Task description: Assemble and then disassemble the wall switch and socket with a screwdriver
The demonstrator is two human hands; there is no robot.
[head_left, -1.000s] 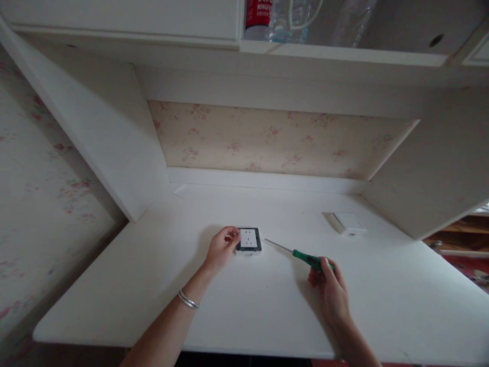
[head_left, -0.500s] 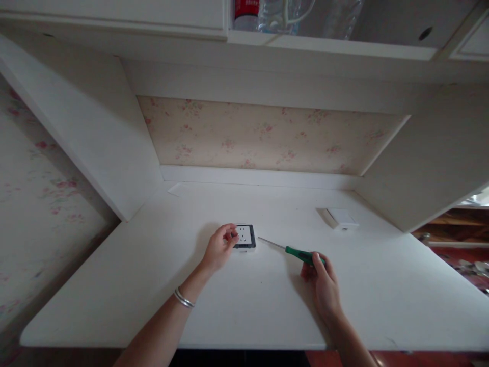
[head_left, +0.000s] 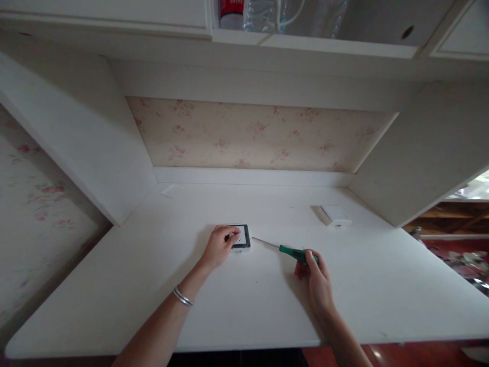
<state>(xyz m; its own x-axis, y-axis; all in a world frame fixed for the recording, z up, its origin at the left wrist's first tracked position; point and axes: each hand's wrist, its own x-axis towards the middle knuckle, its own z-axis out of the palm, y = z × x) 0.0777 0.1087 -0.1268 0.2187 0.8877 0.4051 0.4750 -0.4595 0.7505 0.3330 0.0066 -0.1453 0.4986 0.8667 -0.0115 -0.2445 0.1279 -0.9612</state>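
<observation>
A dark-framed wall socket (head_left: 243,237) with a white face lies flat on the white desk (head_left: 244,300). My left hand (head_left: 219,247) rests over its left half, fingers curled onto the face. A silver bracelet (head_left: 182,297) sits on that wrist. My right hand (head_left: 315,279) grips the green handle of a screwdriver (head_left: 284,249). Its metal shaft points left toward the socket, with the tip a short way from the socket's right edge.
A white cover plate (head_left: 333,214) lies at the back right of the desk. White side panels close in the desk on both sides, floral wallpaper behind. Bottles (head_left: 263,12) stand on the shelf overhead. A small white scrap (head_left: 168,191) lies at the back left.
My left fingers have slid further over the socket's face. The right hand and screwdriver have shifted slightly left. The view has drifted to the right.
</observation>
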